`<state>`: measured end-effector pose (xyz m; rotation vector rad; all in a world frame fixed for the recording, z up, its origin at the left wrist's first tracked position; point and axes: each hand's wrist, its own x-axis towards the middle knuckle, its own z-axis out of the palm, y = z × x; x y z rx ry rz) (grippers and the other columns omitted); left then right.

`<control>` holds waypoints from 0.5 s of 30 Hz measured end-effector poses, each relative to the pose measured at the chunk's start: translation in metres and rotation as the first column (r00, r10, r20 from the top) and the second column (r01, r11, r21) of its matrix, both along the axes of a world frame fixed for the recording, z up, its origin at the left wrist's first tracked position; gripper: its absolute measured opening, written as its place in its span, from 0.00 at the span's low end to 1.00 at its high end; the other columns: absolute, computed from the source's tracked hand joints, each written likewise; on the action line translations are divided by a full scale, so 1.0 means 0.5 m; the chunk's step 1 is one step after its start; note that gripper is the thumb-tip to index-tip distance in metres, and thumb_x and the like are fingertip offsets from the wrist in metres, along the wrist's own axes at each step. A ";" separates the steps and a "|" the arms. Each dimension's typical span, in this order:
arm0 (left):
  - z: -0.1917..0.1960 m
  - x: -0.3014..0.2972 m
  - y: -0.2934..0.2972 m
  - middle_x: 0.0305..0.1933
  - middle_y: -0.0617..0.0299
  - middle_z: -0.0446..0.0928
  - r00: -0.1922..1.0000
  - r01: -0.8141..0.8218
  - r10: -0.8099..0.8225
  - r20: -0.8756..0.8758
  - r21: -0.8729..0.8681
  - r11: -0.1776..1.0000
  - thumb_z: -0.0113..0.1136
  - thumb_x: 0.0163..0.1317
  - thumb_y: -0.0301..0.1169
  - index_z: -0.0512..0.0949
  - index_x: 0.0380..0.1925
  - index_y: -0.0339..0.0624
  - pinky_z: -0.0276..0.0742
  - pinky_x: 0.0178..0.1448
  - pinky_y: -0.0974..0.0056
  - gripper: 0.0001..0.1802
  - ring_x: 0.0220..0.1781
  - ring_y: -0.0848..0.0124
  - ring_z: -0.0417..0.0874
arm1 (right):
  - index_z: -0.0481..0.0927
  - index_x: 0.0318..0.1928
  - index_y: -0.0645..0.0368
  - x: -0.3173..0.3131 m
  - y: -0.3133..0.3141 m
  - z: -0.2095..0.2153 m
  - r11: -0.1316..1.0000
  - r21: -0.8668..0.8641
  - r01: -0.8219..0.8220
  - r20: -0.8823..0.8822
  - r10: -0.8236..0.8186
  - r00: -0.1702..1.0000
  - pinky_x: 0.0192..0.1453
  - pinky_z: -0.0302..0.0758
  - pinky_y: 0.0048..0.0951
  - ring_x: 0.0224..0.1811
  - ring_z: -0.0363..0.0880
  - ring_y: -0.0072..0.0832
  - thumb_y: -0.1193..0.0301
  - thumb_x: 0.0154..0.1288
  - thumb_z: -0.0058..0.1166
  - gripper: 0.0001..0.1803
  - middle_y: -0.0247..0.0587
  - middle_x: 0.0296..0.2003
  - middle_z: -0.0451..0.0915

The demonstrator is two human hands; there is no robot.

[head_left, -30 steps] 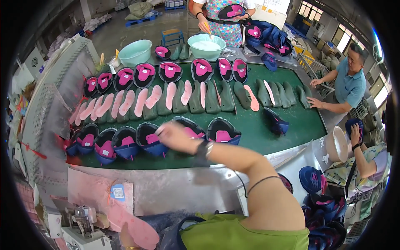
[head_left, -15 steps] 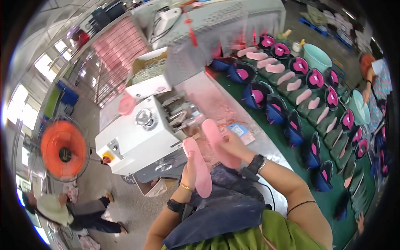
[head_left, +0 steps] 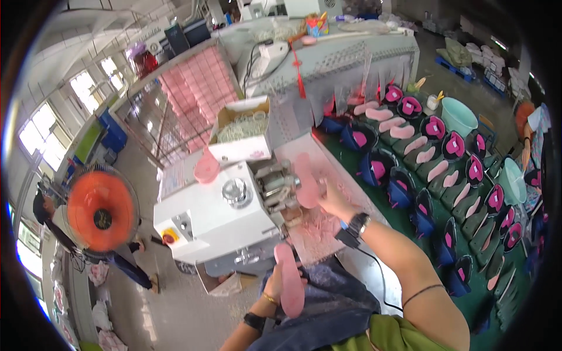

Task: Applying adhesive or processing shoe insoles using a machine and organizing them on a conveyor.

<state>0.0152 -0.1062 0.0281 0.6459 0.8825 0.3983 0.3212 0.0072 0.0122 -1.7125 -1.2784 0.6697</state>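
My left hand [head_left: 273, 285] is closed around a pink shoe insole [head_left: 291, 292], low in front of the dark blue apron [head_left: 339, 292]. Farther forward, my right hand [head_left: 336, 200] grips a second pink insole [head_left: 307, 190] by its near right edge. That insole is beside the metal working parts [head_left: 276, 186] of a white bench machine [head_left: 205, 210]; whether it touches them I cannot tell. Pink trimmings [head_left: 328, 231] litter the tabletop beneath my right hand.
On the right, a green conveyor [head_left: 386, 193] carries rows of blue shoe uppers [head_left: 400, 184] and pink insoles [head_left: 438, 171]. An open box [head_left: 243, 152] of pale cords stands behind the machine. An orange fan [head_left: 102, 210] is at left, with a person [head_left: 126, 266] behind it.
My right hand has carried its insole away from me to the machine's metal parts. My left hand has drawn its insole lower, and the two insoles are farther apart. The view has shifted.
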 end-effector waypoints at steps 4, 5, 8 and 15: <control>-0.005 -0.011 0.005 0.44 0.41 0.78 0.994 0.027 -0.031 -0.101 -0.041 0.999 0.33 0.69 0.61 0.68 0.59 0.31 0.80 0.44 0.54 0.41 0.39 0.50 0.84 | 0.68 0.59 0.63 0.052 -0.054 0.037 0.983 0.180 0.046 0.126 -0.069 0.990 0.45 0.76 0.39 0.41 0.80 0.45 0.71 0.56 0.56 0.29 0.57 0.46 0.77; -0.005 -0.012 0.005 0.44 0.41 0.78 0.995 0.046 -0.045 -0.085 0.006 0.999 0.33 0.69 0.61 0.68 0.59 0.31 0.80 0.44 0.54 0.41 0.39 0.50 0.84 | 0.71 0.55 0.63 0.059 -0.058 0.041 0.971 0.218 0.096 0.219 -0.144 0.965 0.44 0.76 0.39 0.40 0.81 0.44 0.69 0.56 0.57 0.25 0.56 0.43 0.79; 0.000 -0.014 0.004 0.45 0.36 0.77 0.990 0.101 -0.099 -0.104 0.013 0.995 0.32 0.70 0.59 0.67 0.59 0.31 0.80 0.45 0.53 0.40 0.40 0.49 0.84 | 0.78 0.46 0.64 0.046 -0.044 0.041 0.971 0.198 0.137 0.203 -0.177 0.963 0.42 0.76 0.38 0.37 0.81 0.42 0.65 0.57 0.57 0.20 0.53 0.36 0.81; 0.025 -0.072 -0.003 0.48 0.45 0.78 0.918 0.342 -0.028 -0.396 0.755 0.559 0.31 0.74 0.46 0.65 0.60 0.29 0.78 0.53 0.56 0.30 0.46 0.53 0.83 | 0.80 0.36 0.66 -0.065 0.048 0.015 0.974 -0.032 0.223 -0.425 -0.216 0.879 0.40 0.76 0.38 0.37 0.84 0.37 0.58 0.55 0.61 0.21 0.48 0.31 0.83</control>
